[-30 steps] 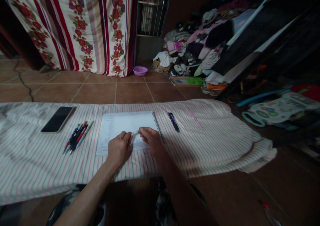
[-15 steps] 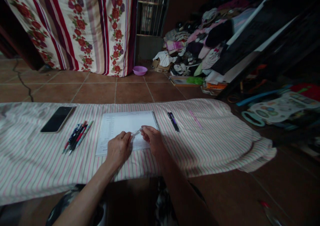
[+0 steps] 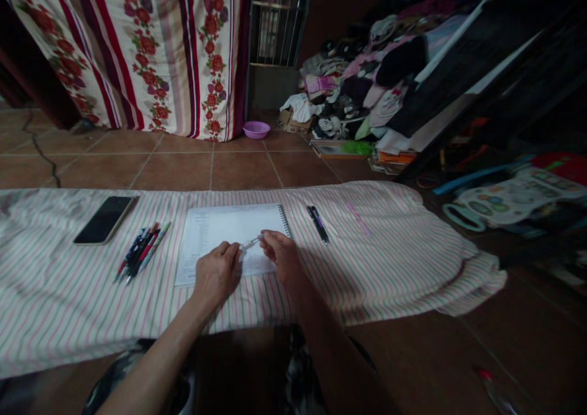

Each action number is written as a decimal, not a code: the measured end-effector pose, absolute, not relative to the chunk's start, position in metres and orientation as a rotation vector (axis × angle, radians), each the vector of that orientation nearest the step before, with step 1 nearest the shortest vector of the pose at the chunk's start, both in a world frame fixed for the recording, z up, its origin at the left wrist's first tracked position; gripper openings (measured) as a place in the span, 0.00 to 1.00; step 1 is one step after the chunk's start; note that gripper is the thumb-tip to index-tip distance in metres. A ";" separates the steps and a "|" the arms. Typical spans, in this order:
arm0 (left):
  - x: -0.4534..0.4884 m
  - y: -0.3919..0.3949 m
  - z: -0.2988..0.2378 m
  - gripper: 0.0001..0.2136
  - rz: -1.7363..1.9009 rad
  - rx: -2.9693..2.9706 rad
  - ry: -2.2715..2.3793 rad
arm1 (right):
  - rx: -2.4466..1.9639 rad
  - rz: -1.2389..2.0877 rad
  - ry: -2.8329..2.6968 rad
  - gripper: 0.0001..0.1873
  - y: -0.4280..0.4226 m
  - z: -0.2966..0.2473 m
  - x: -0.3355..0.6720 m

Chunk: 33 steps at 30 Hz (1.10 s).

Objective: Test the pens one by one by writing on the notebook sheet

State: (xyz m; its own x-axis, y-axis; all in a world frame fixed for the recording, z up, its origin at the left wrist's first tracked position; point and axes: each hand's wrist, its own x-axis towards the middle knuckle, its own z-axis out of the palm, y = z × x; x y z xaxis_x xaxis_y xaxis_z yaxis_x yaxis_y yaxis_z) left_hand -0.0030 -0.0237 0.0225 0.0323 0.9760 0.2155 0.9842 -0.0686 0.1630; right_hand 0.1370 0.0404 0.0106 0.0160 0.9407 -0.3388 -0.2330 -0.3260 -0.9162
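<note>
"What do we have at the centre of this scene?"

"We have a slim pale pen-like object [image 3: 250, 242] held between two bare hands, just above a spiral-bound notebook [image 3: 238, 219] that lies on a striped cloth [image 3: 394, 268]."

"Which way does it point?"

"Its long axis runs crosswise, slightly aslant: the left end sits a little nearer us, the right end points rightward and a little away. We cannot tell which end is the tip; it is too small and blurred."

"And the hands?"

"The left hand [image 3: 216, 272] is curled with its back toward us, thumb and forefinger closed on the nearer end, its forearm [image 3: 169, 335] slanting in from the lower left. The right hand [image 3: 283, 256] pinches the farther end in its fingertips, wrist bent inward. Whether either one touches the paper, we cannot tell."

"What surrounds them?"

"Left of the notebook we see a cluster of pens [image 3: 144, 250] lying aslant, and beyond it a smartphone [image 3: 104, 220], dark screen up. To the right, two dark pens [image 3: 318, 224] lie side by side, with a pink pen-shaped item [image 3: 359, 219] farther out on the fabric."
</note>
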 end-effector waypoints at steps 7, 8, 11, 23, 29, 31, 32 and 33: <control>-0.004 -0.024 0.022 0.14 -0.401 -2.229 -2.146 | -1.350 1.443 -0.787 0.16 0.042 0.014 0.141; -0.004 -0.024 0.023 0.14 -0.396 -2.228 -2.149 | -1.361 1.424 -0.803 0.16 0.043 0.013 0.143; -0.004 -0.024 0.023 0.15 -0.386 -2.231 -2.159 | -1.389 1.362 -0.871 0.17 0.045 0.013 0.147; -0.003 -0.021 0.025 0.14 -0.382 -2.229 -2.178 | -1.343 1.217 -0.969 0.16 0.065 -0.005 0.163; -0.001 -0.018 0.023 0.14 -0.408 -2.228 -2.202 | -1.352 1.013 -1.213 0.15 0.070 -0.019 0.167; -0.001 -0.018 0.023 0.14 -0.402 -2.226 -2.205 | -1.374 0.946 -1.281 0.14 0.068 -0.017 0.168; 0.000 -0.017 0.023 0.14 -0.397 -2.225 -2.207 | -1.390 0.911 -1.319 0.14 0.067 -0.015 0.168; 0.000 -0.017 0.022 0.14 -0.394 -2.225 -2.207 | -1.405 0.872 -1.366 0.14 0.066 -0.014 0.169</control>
